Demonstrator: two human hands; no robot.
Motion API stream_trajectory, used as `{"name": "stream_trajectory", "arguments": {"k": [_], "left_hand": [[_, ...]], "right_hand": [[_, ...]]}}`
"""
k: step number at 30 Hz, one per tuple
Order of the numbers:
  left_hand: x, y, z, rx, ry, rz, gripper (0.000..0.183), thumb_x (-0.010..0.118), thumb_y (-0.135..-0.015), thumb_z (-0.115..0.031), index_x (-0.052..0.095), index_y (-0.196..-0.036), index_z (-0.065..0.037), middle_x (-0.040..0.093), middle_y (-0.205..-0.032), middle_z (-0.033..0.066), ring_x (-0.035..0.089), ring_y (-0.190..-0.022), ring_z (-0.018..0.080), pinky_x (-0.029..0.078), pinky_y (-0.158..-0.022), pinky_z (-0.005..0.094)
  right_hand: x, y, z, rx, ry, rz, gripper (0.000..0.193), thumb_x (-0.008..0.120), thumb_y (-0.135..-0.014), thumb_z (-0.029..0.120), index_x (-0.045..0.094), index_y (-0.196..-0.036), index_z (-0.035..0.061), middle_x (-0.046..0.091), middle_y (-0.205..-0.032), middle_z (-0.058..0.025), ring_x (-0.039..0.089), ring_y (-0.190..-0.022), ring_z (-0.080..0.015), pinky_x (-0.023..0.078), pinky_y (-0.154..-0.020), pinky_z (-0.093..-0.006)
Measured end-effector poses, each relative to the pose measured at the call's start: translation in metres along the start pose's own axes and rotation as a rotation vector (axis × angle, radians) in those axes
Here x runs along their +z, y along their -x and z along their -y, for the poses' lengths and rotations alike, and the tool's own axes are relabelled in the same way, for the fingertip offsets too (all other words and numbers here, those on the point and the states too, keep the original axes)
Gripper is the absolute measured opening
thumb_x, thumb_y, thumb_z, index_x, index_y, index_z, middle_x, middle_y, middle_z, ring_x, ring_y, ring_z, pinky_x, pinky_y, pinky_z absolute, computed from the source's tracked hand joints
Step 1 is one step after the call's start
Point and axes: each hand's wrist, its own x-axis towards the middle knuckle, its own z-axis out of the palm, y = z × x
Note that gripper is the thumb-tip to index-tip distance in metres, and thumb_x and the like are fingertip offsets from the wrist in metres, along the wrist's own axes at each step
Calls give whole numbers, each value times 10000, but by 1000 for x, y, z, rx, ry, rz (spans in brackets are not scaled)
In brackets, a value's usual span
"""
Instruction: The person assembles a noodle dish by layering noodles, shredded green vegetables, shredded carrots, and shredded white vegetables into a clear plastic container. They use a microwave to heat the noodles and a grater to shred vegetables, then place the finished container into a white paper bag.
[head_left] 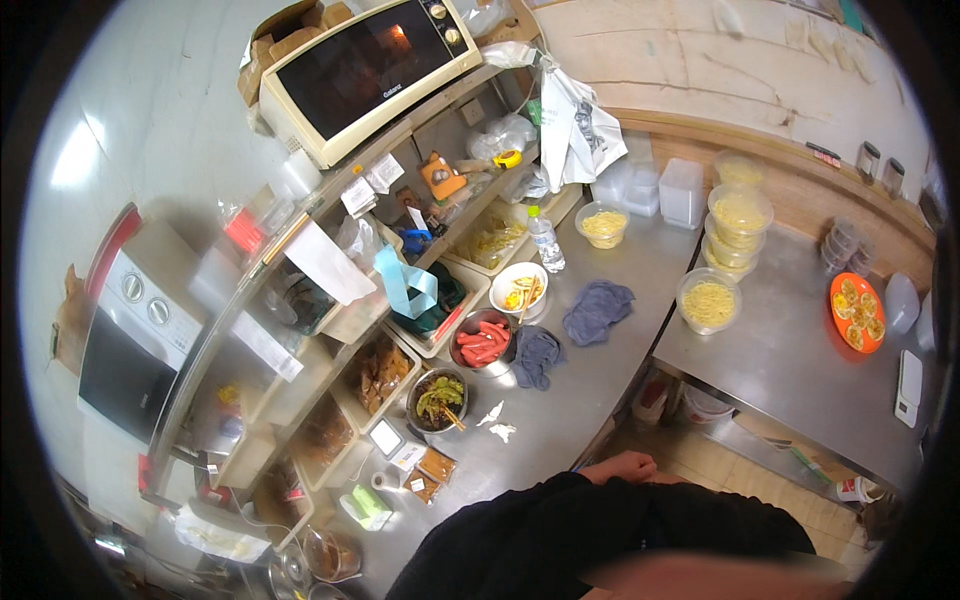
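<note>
White scraps (502,431) left of hands (622,467), seemingly apart.

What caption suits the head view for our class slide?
Bare hand near a steel counter with red sausages, noodle tubs stacked beyond.

From my end, I see bare stainless-steel desk (595,400) ahead and slightly left of the hands (622,468), wide enough for a low pass. Beyond it, a crumpled blue-grey cloth (598,312) and a round metal bowl of red sausage-like pieces (498,367) block me. Ahead-right, a second steel desk (785,350) opens between stacked clear noodle tubs (735,245) and an oval orange plate (878,330).
</note>
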Motion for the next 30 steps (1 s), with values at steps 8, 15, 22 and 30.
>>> {"name": "stream_trajectory", "arguments": {"k": [8, 15, 22, 30], "left_hand": [[-11, 20, 22, 182, -183, -430, 319, 563, -909, -324, 648, -1016, -35, 664, -1009, 151, 623, -927, 339, 496, -795, 382], [-58, 109, 20, -218, -2, -568, 266, 589, -908, -256, 645, -1042, -33, 659, -995, 161, 636, -907, 315, 503, -804, 363], [-54, 164, 64, -167, 118, -727, 225, 606, -912, -211, 647, -1038, -30, 666, -979, 152, 652, -847, 263, 512, -758, 328], [-60, 191, 68, -329, 157, -881, 248, 635, -906, -227, 659, -1048, -24, 689, -907, 128, 654, -800, 198, 512, -728, 293]], "right_hand": [[1, -10, 11, -76, -29, -47, 240, 527, -881, 196, 610, -1039, 36, 640, -1041, -178, 605, -999, -357, 516, -770, -442], [-59, -67, 33, -118, 390, -322, 184, 534, -846, 220, 627, -859, 62, 633, -930, -137, 610, -911, -347, 507, -770, -463], [-148, -174, 89, -478, 272, -810, 198, 572, -871, 161, 627, -1016, 39, 623, -1000, -167, 584, -941, -363, 473, -823, -429], [-317, -314, 186, -567, 198, -1006, 301, 576, -885, 180, 586, -1128, 3, 589, -1097, -209, 554, -1022, -384, 451, -882, -449]]}}
